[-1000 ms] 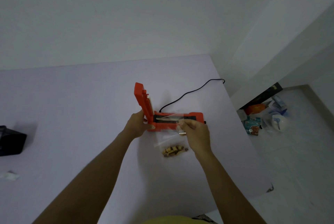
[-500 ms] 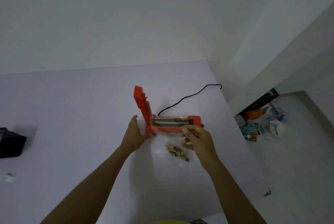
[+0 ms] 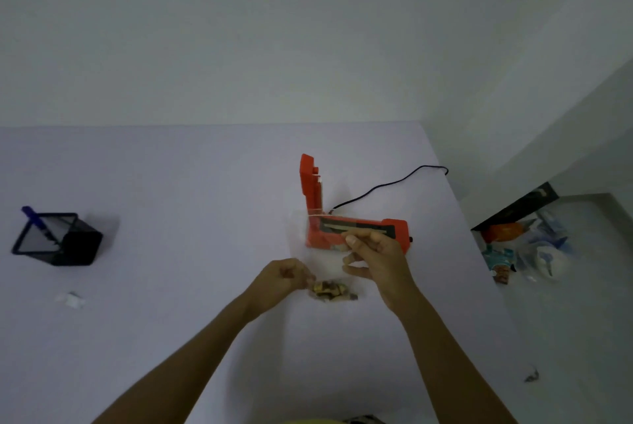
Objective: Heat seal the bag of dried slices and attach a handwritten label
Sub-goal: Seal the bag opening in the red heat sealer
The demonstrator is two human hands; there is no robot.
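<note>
So the orange heat sealer (image 3: pixel 356 232) sits lid-up, no readable brand or writing anywhere. Clear bag (image 3: pixel 329 252) lies just in front of it, dried slices (image 3: pixel 334 289) bunched at the near end. Left hand (image 3: pixel 284 281) pinches the bag by the slices, right hand (image 3: pixel 376 256) grips its top edge over the sealer's strip

A pale lilac table (image 3: pixel 171 338) carried an orange heat sealer (image 3: pixel 356 233) with its lid raised, a black mesh pen holder (image 3: pixel 65 238), a crumpled white scrap (image 3: pixel 71 300), and dried slices (image 3: pixel 330 289).
</note>
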